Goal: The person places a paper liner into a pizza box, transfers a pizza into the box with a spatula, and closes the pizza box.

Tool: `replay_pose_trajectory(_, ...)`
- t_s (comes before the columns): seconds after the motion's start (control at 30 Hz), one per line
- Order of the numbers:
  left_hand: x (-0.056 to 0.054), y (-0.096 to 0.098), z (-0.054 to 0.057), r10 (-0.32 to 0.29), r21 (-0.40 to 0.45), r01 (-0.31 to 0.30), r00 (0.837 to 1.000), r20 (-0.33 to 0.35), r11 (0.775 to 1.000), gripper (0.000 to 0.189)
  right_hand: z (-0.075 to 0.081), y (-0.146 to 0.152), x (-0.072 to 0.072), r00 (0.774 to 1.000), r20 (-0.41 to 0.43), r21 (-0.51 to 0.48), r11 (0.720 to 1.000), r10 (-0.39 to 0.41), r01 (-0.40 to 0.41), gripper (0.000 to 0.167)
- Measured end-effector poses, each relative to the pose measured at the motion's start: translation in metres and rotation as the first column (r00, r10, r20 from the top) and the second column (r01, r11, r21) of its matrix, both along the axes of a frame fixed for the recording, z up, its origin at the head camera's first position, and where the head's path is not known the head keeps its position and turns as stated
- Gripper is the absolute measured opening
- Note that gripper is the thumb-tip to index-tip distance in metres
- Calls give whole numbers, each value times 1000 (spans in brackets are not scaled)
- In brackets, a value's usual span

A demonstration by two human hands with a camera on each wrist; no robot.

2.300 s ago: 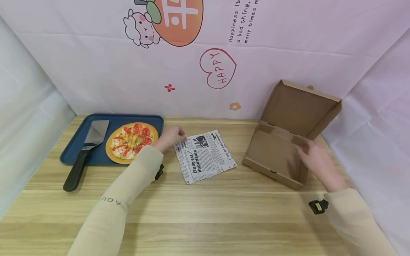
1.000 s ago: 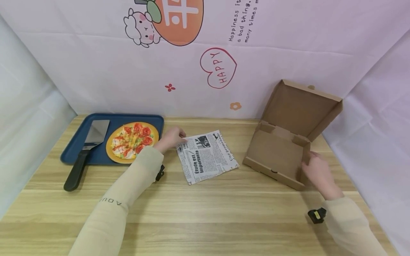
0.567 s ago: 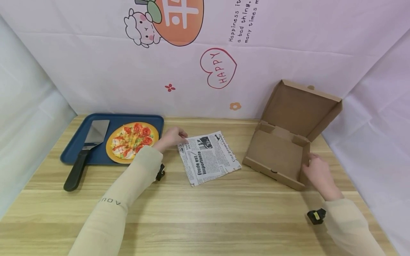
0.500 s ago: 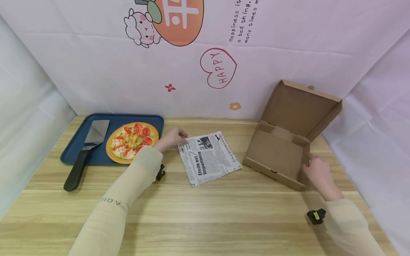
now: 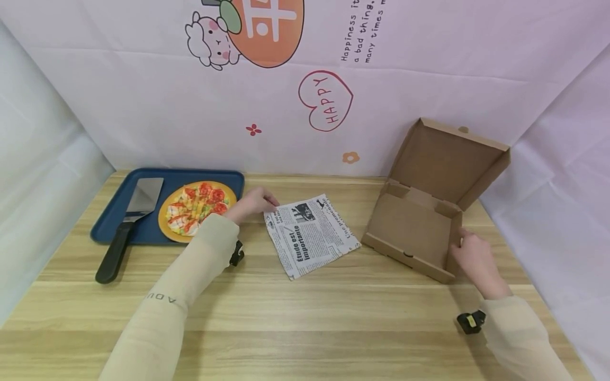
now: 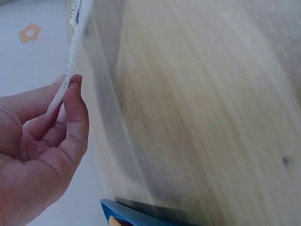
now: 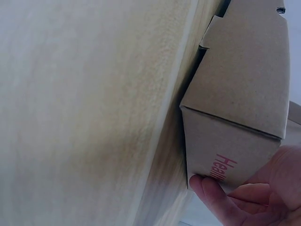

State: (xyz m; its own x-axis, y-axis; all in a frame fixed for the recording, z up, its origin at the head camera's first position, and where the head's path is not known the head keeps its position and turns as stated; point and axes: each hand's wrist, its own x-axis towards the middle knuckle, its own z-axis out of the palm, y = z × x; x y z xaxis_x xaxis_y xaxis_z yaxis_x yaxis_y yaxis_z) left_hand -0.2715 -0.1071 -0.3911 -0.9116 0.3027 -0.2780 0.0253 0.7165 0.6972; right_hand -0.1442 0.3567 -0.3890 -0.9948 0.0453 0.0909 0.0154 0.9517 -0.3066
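In the head view my left hand (image 5: 252,205) pinches the upper left corner of a newspaper-print paper sheet (image 5: 312,233). The left wrist view shows that sheet (image 6: 75,49) edge-on between thumb and fingers, its held corner raised above the wooden table. My right hand (image 5: 476,262) grips the right side wall of an open cardboard pizza box (image 5: 414,227). Seen from the right wrist, fingertips press the outside of the box wall (image 7: 235,125) beside red lettering, and the rest of the hand wraps toward the rim. The box's lid stands tilted back.
A blue tray (image 5: 106,225) at the back left bears a pizza (image 5: 195,211) with tomato slices. A spatula (image 5: 119,248) with a black handle lies partly on it, handle over the front edge. White printed cloth (image 5: 295,143) hangs behind the table.
My right hand has moved from inside the box to its right side wall. Drawn slightly right and toward me, the paper sheet remains pinched by my left hand. Box and tray stay put.
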Motion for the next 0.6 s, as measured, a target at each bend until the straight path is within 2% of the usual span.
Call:
replay_pose_trajectory(0.07,-6,-3,-4,-6,1,6,1000,6,1000,22,0,-1,0,1000,-1,-6,1000,-1,1,46)
replay_pose_trajectory(0.1,-15,-8,-17,-27,43,28,999,-22,999,21,1,-1,0,1000,-2,-9,1000,-1,1,47)
replay_pose_trajectory(0.2,-19,-10,-18,-34,64,35,999,-18,997,20,1,-1,2,1000,-3,-16,1000,-6,5,47)
replay_pose_trajectory(0.3,-13,-11,-10,-31,77,34,999,-38,996,21,0,-1,1,1000,-3,-14,1000,-9,9,47)
replay_pose_trajectory(0.33,-4,-8,4,-7,39,8,1000,-16,999,22,0,-1,1,1000,-1,-11,1000,-11,11,47)
replay_pose_trajectory(0.37,-2,-8,7,0,38,1,1000,-21,999,23,0,-1,1,1000,0,-10,1000,-13,13,47)
replay_pose_trajectory(0.43,0,-9,11,8,43,-6,999,-43,999,23,0,-1,1,1000,1,-9,1000,-15,15,47)
replay_pose_trajectory(0.6,1,-11,18,35,86,-32,999,-41,996,24,0,-1,2,1000,-5,-2,1000,-12,12,46)
